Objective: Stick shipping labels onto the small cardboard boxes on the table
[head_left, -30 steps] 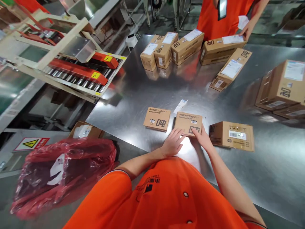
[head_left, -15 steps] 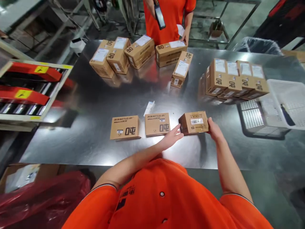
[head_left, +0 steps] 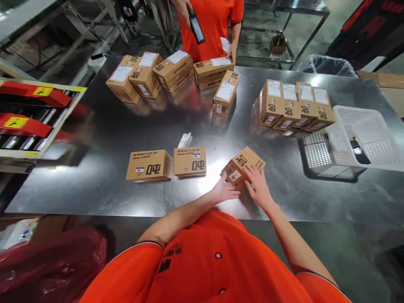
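Matt cardboard boxes (head_left: pixel 240 162), glossy metal table (head_left: pixel 120 130) (it mirrors them)
Basket (head_left: pixel 378 147) at right: plastic; near shirt (head_left: pixel 195 269): matt cloth.

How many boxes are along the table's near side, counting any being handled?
3: a left box, a middle box just beside it, and a right box between the left hand and right hand. None appears hidden there.
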`<state>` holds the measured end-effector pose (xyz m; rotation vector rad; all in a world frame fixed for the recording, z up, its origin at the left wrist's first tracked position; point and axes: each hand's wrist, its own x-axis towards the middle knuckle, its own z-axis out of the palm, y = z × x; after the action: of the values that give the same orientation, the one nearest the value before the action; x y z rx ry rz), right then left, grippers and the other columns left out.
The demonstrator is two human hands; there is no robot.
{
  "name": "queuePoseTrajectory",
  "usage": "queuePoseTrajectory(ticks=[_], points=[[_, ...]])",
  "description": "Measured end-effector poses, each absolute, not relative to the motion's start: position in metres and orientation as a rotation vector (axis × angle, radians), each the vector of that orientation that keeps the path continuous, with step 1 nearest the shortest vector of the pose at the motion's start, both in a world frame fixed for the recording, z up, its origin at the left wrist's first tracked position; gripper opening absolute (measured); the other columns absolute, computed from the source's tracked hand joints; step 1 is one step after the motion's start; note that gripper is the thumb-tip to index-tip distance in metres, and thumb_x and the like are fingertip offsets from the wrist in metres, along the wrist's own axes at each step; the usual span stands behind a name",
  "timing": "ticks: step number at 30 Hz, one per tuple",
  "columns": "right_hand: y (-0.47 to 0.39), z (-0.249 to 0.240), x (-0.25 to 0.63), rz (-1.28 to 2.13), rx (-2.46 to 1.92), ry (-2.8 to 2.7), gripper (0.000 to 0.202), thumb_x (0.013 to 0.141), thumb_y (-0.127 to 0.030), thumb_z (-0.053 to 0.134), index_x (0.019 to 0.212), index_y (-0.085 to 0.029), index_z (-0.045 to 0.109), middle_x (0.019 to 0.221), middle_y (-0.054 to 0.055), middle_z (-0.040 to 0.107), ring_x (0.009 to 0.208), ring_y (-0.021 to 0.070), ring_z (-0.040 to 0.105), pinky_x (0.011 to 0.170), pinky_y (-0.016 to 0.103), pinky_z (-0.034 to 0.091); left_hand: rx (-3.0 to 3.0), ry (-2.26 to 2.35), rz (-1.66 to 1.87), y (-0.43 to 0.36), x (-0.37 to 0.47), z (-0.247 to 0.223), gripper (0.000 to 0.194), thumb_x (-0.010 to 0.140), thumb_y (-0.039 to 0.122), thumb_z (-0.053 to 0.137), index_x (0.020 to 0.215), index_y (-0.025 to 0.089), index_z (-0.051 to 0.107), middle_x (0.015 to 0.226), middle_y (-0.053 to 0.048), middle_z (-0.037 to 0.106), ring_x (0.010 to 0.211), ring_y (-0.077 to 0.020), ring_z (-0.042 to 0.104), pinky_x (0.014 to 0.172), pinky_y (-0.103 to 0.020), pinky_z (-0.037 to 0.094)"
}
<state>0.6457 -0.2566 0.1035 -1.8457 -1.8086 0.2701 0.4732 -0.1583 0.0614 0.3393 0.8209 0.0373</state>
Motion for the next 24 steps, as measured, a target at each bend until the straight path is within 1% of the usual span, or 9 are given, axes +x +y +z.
queuePoseTrajectory(ticks=[3,7,10,14,16,18,21,22,24], points=[[-0.272,0.085,0.635,0.239,-1.762,-1.991,0.052,0.098,-0.020,0.038,0.149,-0.020,0.048,0.155,0.011,0.046,0.150,0.0304,0.030,0.123,0.068,0.011,0.262,0.867,0.087,-0.174,0.475,0.043,0.089,0.087,0.086,0.023,0.106,0.010,0.065,0.121,-0.022,0.066,0.102,-0.0297,0.068,0.097,-0.045,0.053],[-0.285,0.074,0.632,0.261,-1.658,-2.002,0.043,0.099,-0.025,0.043,0.139,-0.021,0.058,0.149,0.011,0.053,0.147,0.0301,0.037,0.123,0.066,0.015,0.239,0.895,0.168,-0.185,0.479,0.035,0.088,0.085,0.088,0.026,0.107,0.012,0.064,0.115,-0.019,0.067,0.099,-0.0276,0.068,0.094,-0.044,0.055],[-0.286,0.077,0.644,0.328,-1.603,-1.981,0.038,0.098,-0.028,0.048,0.134,-0.024,0.062,0.142,0.009,0.060,0.140,0.0288,0.046,0.123,0.062,0.021,0.198,0.964,0.238,-0.181,0.485,0.044,0.081,0.089,0.084,0.028,0.104,0.011,0.062,0.102,-0.016,0.068,0.091,-0.0260,0.069,0.091,-0.042,0.056],[-0.264,0.082,0.679,0.380,-1.696,-1.616,0.039,0.097,-0.042,0.050,0.126,-0.022,0.066,0.134,0.012,0.064,0.130,0.0291,0.055,0.115,0.057,0.039,0.272,1.092,0.362,-0.165,0.491,0.058,0.057,0.099,0.064,0.036,0.110,0.012,0.056,0.092,-0.010,0.065,0.079,-0.0223,0.069,0.084,-0.040,0.058],[-0.242,0.083,0.700,0.510,-1.814,-1.294,0.049,0.094,-0.051,0.050,0.130,-0.021,0.063,0.136,0.014,0.061,0.128,0.0306,0.055,0.107,0.055,0.048,0.379,1.120,0.378,-0.159,0.494,0.061,0.048,0.098,0.059,0.046,0.113,0.014,0.056,0.093,-0.009,0.065,0.076,-0.0215,0.068,0.080,-0.039,0.058],[-0.218,0.081,0.717,0.791,-1.813,-1.002,0.060,0.090,-0.058,0.051,0.137,-0.021,0.057,0.137,0.014,0.060,0.120,0.0297,0.060,0.093,0.048,0.058,0.494,1.141,0.425,-0.159,0.498,0.063,0.044,0.091,0.053,0.064,0.112,0.015,0.057,0.096,-0.010,0.067,0.077,-0.0201,0.067,0.080,-0.037,0.057],[-0.189,0.074,0.734,1.164,-1.612,-0.680,0.066,0.079,-0.054,0.066,0.136,-0.024,0.055,0.128,0.010,0.064,0.101,0.0248,0.066,0.068,0.036,0.062,0.725,1.216,0.655,-0.164,0.507,0.066,0.043,0.080,0.033,0.080,0.110,0.016,0.056,0.103,-0.010,0.067,0.084,-0.0187,0.066,0.085,-0.037,0.055],[-0.182,0.071,0.738,1.230,-1.520,-0.608,0.068,0.072,-0.049,0.072,0.134,-0.025,0.056,0.124,0.007,0.066,0.097,0.0228,0.067,0.066,0.033,0.061,0.828,1.237,0.735,-0.166,0.509,0.068,0.044,0.078,0.027,0.080,0.112,0.016,0.055,0.107,-0.011,0.067,0.088,-0.0192,0.066,0.089,-0.038,0.055],[-0.175,0.067,0.743,1.303,-1.329,-0.508,0.067,0.064,-0.040,0.079,0.127,-0.027,0.060,0.117,0.003,0.069,0.093,0.0197,0.067,0.070,0.031,0.060,1.046,1.245,0.838,-0.169,0.509,0.071,0.047,0.078,0.019,0.077,0.119,0.017,0.054,0.118,-0.013,0.064,0.100,-0.0214,0.065,0.096,-0.040,0.053]])
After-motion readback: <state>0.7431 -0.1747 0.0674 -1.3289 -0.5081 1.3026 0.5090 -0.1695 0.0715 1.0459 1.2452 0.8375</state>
